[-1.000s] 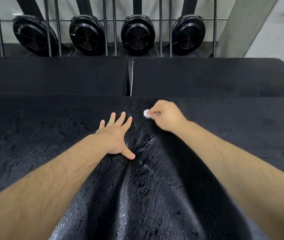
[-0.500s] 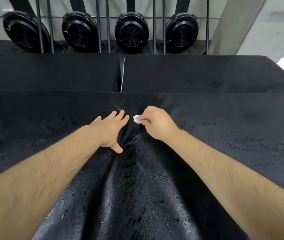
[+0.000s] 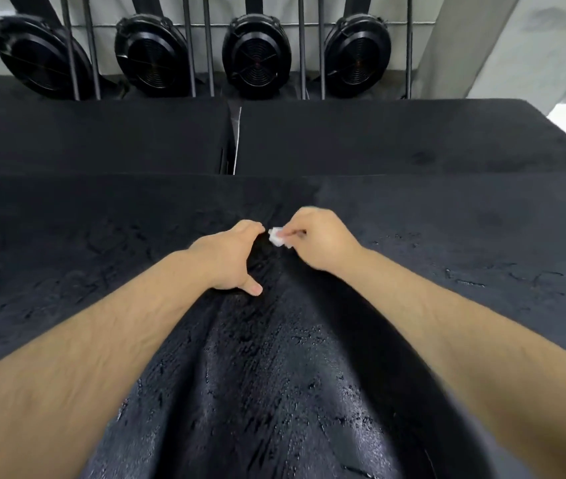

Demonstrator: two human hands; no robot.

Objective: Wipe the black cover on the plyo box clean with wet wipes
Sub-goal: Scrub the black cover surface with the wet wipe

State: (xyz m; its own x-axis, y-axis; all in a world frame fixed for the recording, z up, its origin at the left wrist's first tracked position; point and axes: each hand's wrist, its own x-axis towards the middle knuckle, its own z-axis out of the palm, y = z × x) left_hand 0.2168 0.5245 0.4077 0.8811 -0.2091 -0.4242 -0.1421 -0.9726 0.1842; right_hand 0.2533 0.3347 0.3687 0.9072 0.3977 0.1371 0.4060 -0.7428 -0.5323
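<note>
The plyo box's black cover [image 3: 67,271] fills the lower view, its worn, cracked surface wet and shiny down the middle. My right hand [image 3: 323,240] grips a small bunched white wet wipe [image 3: 276,236] and holds it against the cover near the far edge. My left hand [image 3: 229,259] rests on the cover just left of the wipe, thumb out toward me; its fingers point away and their tips are hard to make out.
Two more black padded boxes [image 3: 378,140] stand side by side behind, with a narrow gap [image 3: 233,146] between them. Beyond them several round black fan housings [image 3: 257,57] sit behind upright metal bars. A grey wall [image 3: 516,46] rises at right.
My right hand slid the wipe leftward toward my left hand. My left hand's spread fingers drew together, and both hands now sit close by the far edge.
</note>
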